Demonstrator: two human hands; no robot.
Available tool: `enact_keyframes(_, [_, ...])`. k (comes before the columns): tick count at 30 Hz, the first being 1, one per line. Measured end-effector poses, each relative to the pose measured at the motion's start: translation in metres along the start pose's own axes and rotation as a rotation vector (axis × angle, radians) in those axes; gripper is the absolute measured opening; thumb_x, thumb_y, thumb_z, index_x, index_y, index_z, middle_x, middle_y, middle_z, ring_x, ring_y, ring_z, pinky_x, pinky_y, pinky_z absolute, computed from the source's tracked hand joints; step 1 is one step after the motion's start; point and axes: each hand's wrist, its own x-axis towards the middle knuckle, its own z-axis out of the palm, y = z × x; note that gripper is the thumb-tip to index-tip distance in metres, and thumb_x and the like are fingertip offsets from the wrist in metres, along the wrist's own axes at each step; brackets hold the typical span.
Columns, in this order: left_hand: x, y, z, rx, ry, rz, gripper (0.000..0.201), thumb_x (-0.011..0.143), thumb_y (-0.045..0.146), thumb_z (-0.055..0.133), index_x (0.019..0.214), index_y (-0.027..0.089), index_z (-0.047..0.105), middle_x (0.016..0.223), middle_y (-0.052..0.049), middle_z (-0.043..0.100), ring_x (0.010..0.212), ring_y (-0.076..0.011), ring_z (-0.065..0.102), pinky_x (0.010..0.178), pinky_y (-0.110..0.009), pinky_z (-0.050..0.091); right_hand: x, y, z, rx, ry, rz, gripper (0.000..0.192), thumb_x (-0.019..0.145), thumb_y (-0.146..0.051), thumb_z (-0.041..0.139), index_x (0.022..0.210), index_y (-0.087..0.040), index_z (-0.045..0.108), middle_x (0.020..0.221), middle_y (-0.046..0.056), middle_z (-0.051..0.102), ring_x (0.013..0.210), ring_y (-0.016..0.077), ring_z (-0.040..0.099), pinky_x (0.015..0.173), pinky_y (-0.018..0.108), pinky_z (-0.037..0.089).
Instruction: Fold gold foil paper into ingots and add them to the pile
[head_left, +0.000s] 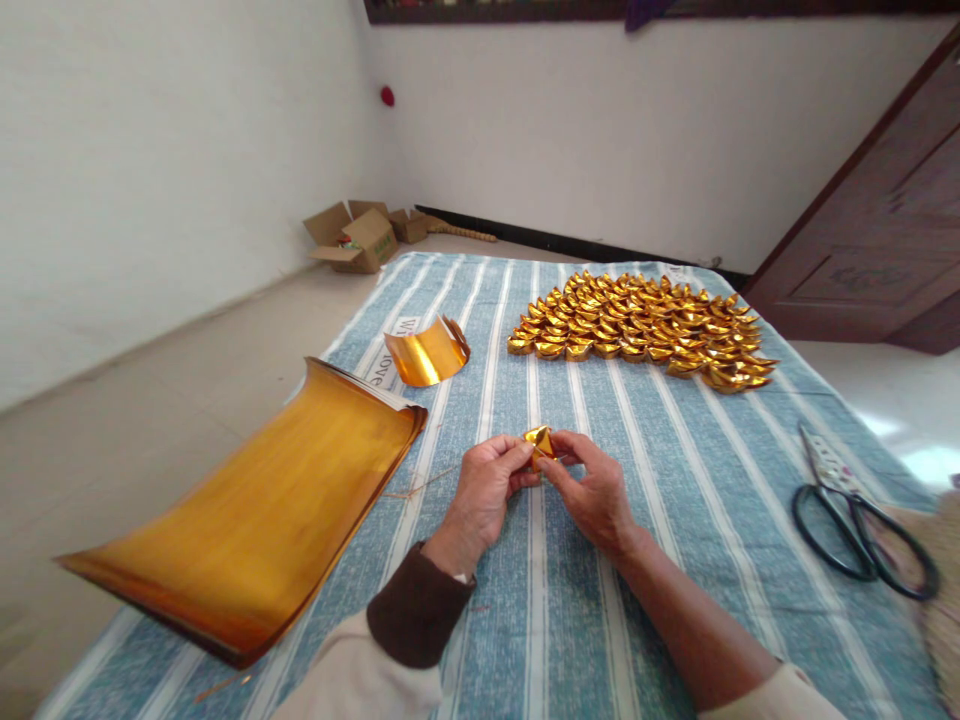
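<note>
Both my hands meet over the middle of a blue-and-white striped cloth (675,470). My left hand (484,492) and my right hand (592,490) pinch a small folded gold foil piece (539,441) between their fingertips. To the left lies a large stack of gold foil sheets (247,520), curling up at its edges. A smaller curled pile of cut gold foil strips (426,352) sits behind it. Farther back, several finished gold folded ingots (645,325) are laid out in tight rows.
Black-handled scissors (855,520) lie at the right side of the cloth. Open cardboard boxes (360,238) stand on the floor in the far corner. A dark wooden door (877,230) is at the right, white walls behind.
</note>
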Motion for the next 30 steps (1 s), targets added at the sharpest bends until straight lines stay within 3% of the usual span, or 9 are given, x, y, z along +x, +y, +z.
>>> enact_keyframes(19, [-0.001,-0.0013,-0.001,-0.151,-0.042,-0.105,0.014,0.067,0.017,0.079,0.075,0.008,0.072,0.077,-0.009,0.072,0.07,-0.0153,0.066,0.067,-0.026,0.055,-0.0001,0.0022,0.0008,0.0,0.016,-0.002,0.019,0.085,-0.028,0.063,0.102,-0.021,0.065,0.094,0.006,0.072,0.085,0.0201,0.068,0.075,0.034,0.057])
enact_keyframes(30, [-0.0019,-0.0009,0.0009,-0.133,-0.013,-0.102,0.011,0.067,0.014,0.078,0.068,0.008,0.069,0.069,-0.007,0.069,0.063,-0.0141,0.065,0.062,-0.025,0.055,-0.0008,0.0007,0.0017,-0.006,0.007,0.003,0.017,0.085,-0.029,0.063,0.1,-0.021,0.065,0.091,0.006,0.072,0.082,0.0193,0.068,0.073,0.033,0.056])
